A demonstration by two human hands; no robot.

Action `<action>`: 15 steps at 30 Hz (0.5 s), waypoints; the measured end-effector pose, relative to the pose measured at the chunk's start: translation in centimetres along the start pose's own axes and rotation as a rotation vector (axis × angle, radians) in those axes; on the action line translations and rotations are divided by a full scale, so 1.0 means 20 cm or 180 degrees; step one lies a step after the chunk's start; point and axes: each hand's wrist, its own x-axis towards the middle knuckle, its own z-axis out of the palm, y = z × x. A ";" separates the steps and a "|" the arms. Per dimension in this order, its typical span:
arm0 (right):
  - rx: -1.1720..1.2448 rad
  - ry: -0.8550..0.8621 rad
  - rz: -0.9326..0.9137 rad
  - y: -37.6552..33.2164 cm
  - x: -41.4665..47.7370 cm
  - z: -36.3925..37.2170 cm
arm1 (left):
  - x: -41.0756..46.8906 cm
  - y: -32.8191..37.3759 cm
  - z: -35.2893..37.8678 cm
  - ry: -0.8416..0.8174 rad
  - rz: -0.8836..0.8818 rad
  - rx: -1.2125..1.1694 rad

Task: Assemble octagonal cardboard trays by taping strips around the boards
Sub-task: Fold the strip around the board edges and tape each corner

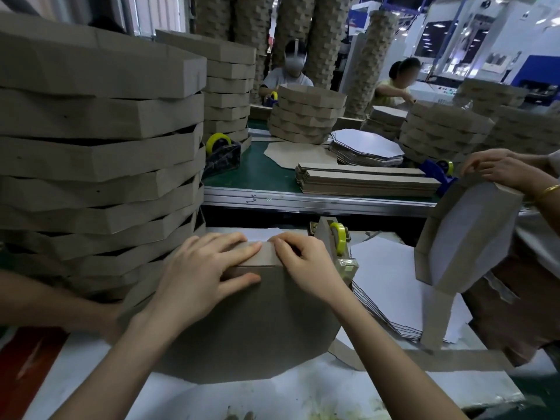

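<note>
Stack (100, 153) at 9 o'clock cut by left edge. Board (242, 328) top corner hidden under left hand (200, 268) and right hand (306, 262); right thumb unseen. Arm (542, 189) at 3 o'clock cut by right edge.

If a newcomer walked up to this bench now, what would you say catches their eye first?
Probably the tall stack of finished trays towering at the left. Next, in the centre foreground, the left hand and right hand holding a cardboard strip along the far edge of a brown octagonal board. Just behind them stands a tape dispenser with a yellow roll.
</note>
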 end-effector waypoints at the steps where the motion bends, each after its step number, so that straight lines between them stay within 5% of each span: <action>1: 0.0014 -0.0005 0.0001 0.00 0.00 0.00 | 0.00 -0.01 0.00 -0.0055 -0.0002 0.0006; 15: -0.0045 -0.0032 0.0101 0.00 0.00 0.01 | 0.07 -0.02 0.00 -0.0227 0.0028 0.0126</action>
